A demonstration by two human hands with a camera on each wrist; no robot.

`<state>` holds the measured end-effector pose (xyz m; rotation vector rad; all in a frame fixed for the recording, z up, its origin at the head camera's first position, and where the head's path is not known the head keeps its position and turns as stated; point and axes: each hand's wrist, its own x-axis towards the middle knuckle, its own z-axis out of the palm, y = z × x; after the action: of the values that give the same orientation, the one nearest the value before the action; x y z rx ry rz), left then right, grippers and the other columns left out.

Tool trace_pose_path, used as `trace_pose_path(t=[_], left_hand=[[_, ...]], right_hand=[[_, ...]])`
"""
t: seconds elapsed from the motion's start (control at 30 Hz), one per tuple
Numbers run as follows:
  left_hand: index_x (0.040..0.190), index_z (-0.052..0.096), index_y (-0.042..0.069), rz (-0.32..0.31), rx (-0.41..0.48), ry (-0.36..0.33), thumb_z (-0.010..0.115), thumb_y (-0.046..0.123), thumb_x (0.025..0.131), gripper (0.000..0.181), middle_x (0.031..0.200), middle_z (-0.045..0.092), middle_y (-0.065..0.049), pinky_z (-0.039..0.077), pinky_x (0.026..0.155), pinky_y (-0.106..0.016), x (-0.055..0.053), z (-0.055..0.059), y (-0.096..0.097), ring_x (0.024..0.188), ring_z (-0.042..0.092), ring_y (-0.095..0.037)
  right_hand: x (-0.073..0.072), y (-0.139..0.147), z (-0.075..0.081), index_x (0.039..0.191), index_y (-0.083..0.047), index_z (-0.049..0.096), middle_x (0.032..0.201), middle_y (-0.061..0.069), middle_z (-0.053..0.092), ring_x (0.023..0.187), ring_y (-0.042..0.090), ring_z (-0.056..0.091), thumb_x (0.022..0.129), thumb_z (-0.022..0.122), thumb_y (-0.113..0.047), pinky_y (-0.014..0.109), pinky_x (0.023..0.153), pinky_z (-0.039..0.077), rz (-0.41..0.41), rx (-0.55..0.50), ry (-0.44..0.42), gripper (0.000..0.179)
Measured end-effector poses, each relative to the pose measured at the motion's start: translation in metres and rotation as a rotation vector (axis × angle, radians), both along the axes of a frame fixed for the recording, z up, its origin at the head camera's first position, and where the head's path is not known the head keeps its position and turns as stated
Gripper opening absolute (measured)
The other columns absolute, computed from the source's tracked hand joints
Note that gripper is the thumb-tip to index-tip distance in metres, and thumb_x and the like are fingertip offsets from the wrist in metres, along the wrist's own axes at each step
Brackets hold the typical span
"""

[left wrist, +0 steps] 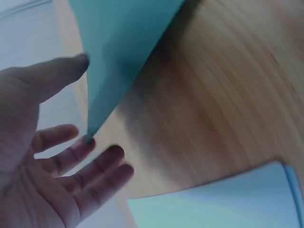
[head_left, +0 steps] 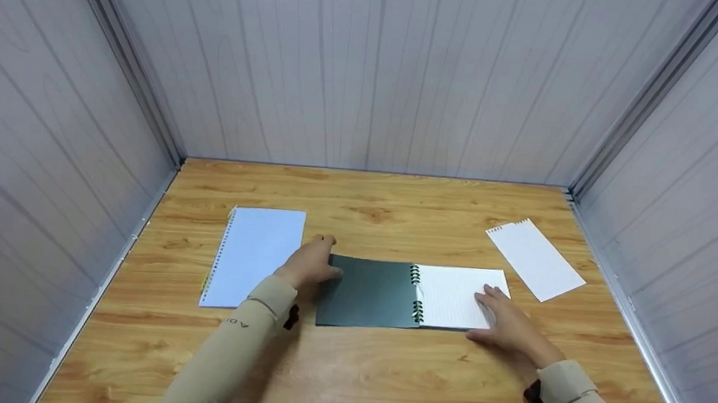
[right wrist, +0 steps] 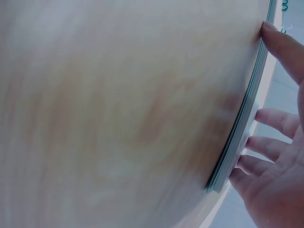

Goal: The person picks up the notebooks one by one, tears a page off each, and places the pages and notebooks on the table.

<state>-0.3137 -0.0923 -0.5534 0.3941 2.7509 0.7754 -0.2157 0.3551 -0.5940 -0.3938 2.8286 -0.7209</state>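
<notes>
The table (head_left: 334,380) looks like smooth, shiny wood, the notebook cover (head_left: 370,297) is dull, the pages (head_left: 450,299) and loose sheet (head_left: 535,259) are paper, and the sleeves (head_left: 222,353) are cloth

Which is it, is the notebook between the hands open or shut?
Open. Its dark green cover is spread out left of the rings, and a white page shows on the right.
</notes>
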Motion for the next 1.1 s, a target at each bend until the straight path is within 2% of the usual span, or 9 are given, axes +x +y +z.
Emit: trace_pose_path(t=[0.1, 0.23, 0.37, 0.5, 0.63, 0.73, 0.8, 0.93, 1.1], left_hand=[[0.161, 0.043, -0.001, 0.092, 0.204, -0.071, 0.08, 0.022, 0.1, 0.074, 0.15, 0.057, -0.025, 0.054, 0.11, -0.055, 0.001, 0.003, -0.003, 0.13, 0.063, -0.036], [0.166, 0.031, -0.001, 0.171, 0.42, -0.144, 0.077, 0.021, 0.102, 0.083, 0.152, 0.053, -0.028, 0.055, 0.108, -0.056, 0.004, 0.005, -0.005, 0.132, 0.062, -0.04], [0.169, 0.024, -0.001, 0.242, 0.562, -0.215, 0.076, 0.023, 0.103, 0.088, 0.161, 0.046, -0.029, 0.052, 0.114, -0.058, 0.007, 0.006, -0.008, 0.143, 0.056, -0.044], [0.165, 0.034, -0.004, 0.285, 0.652, -0.289, 0.075, 0.025, 0.103, 0.08, 0.16, 0.048, -0.028, 0.052, 0.115, -0.057, 0.011, 0.006, -0.01, 0.142, 0.058, -0.04], [0.15, 0.054, -0.006, 0.231, 0.773, -0.392, 0.073, 0.018, 0.104, 0.055, 0.144, 0.062, -0.027, 0.058, 0.108, -0.051, 0.016, 0.004, -0.008, 0.124, 0.069, -0.031], [0.145, 0.059, -0.004, 0.182, 0.855, -0.487, 0.069, 0.011, 0.104, 0.045, 0.139, 0.067, -0.025, 0.061, 0.105, -0.049, 0.021, 0.005, -0.004, 0.122, 0.072, -0.032], [0.153, 0.052, -0.001, 0.169, 0.875, -0.534, 0.068, 0.008, 0.102, 0.054, 0.145, 0.065, -0.022, 0.062, 0.105, -0.051, 0.026, 0.007, 0.0, 0.13, 0.07, -0.036], [0.166, 0.037, 0.003, 0.097, 0.93, -0.587, 0.063, 0.001, 0.097, 0.073, 0.156, 0.055, -0.025, 0.058, 0.11, -0.052, 0.035, 0.014, 0.009, 0.14, 0.063, -0.041], [0.168, 0.034, 0.006, -0.035, 1.037, -0.582, 0.055, -0.009, 0.09, 0.082, 0.161, 0.05, -0.025, 0.055, 0.115, -0.052, 0.044, 0.029, 0.026, 0.144, 0.058, -0.039]], right_hand=[[0.0, -0.001, 0.001, 0.155, 0.011, 0.05, 0.169, 0.038, 0.034, 0.159, 0.061, 0.025, 0.087, 0.092, -0.043, 0.074, 0.126, 0.027, 0.001, -0.002, -0.003, 0.096], [0.001, -0.002, 0.002, 0.156, 0.01, 0.05, 0.17, 0.037, 0.033, 0.16, 0.06, 0.024, 0.088, 0.091, -0.042, 0.073, 0.127, 0.026, -0.01, -0.013, -0.015, 0.095], [0.001, -0.003, 0.005, 0.156, 0.011, 0.049, 0.17, 0.037, 0.032, 0.16, 0.061, 0.022, 0.088, 0.092, -0.04, 0.073, 0.127, 0.026, -0.011, -0.028, -0.025, 0.095], [0.001, -0.004, 0.005, 0.155, 0.012, 0.049, 0.169, 0.038, 0.032, 0.159, 0.061, 0.023, 0.088, 0.092, -0.039, 0.074, 0.127, 0.026, -0.011, -0.012, -0.027, 0.094], [-0.001, -0.005, 0.005, 0.154, 0.012, 0.051, 0.168, 0.039, 0.033, 0.159, 0.062, 0.024, 0.088, 0.092, -0.038, 0.073, 0.128, 0.026, -0.024, -0.004, -0.032, 0.093], [-0.001, -0.005, 0.005, 0.153, 0.012, 0.051, 0.168, 0.04, 0.033, 0.159, 0.062, 0.024, 0.088, 0.092, -0.038, 0.072, 0.128, 0.025, -0.03, -0.005, -0.036, 0.092], [-0.002, -0.005, 0.005, 0.153, 0.012, 0.051, 0.169, 0.039, 0.033, 0.159, 0.061, 0.024, 0.088, 0.092, -0.038, 0.072, 0.129, 0.024, -0.033, -0.004, -0.039, 0.092], [-0.002, -0.006, 0.004, 0.154, 0.011, 0.051, 0.169, 0.038, 0.033, 0.159, 0.061, 0.024, 0.089, 0.091, -0.039, 0.072, 0.129, 0.023, -0.043, 0.0, -0.046, 0.091], [-0.002, -0.006, 0.004, 0.154, 0.01, 0.052, 0.17, 0.037, 0.033, 0.16, 0.06, 0.024, 0.091, 0.089, -0.04, 0.072, 0.129, 0.023, -0.05, 0.0, -0.047, 0.089]])
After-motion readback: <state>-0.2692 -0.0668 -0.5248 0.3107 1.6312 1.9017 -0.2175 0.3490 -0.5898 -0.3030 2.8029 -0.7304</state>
